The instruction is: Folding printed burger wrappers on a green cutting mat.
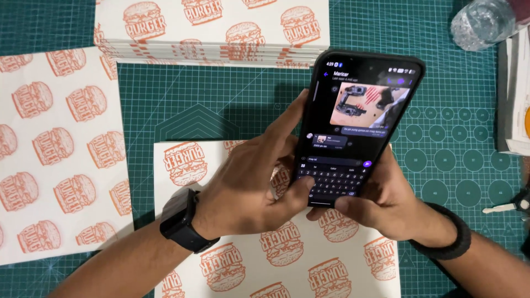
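Both hands hold a black smartphone [353, 121] above the table, its screen lit with a chat and an on-screen keyboard. My left hand [248, 182] grips the phone's left edge, its thumb resting on the keyboard; a black watch sits on that wrist. My right hand [386, 198] cups the phone's lower right corner from below, with a black braided band on that wrist. Under the hands lies a white paper sheet [243, 265] printed with orange burger pictures.
A green cutting mat [221, 99] covers the table. A stack of the same printed sheets [215, 33] lies at the top, another sheet [55, 149] at the left. A clear plastic bottle [483, 22] lies top right, paper items [516, 94] and scissors [513, 205] at the right edge.
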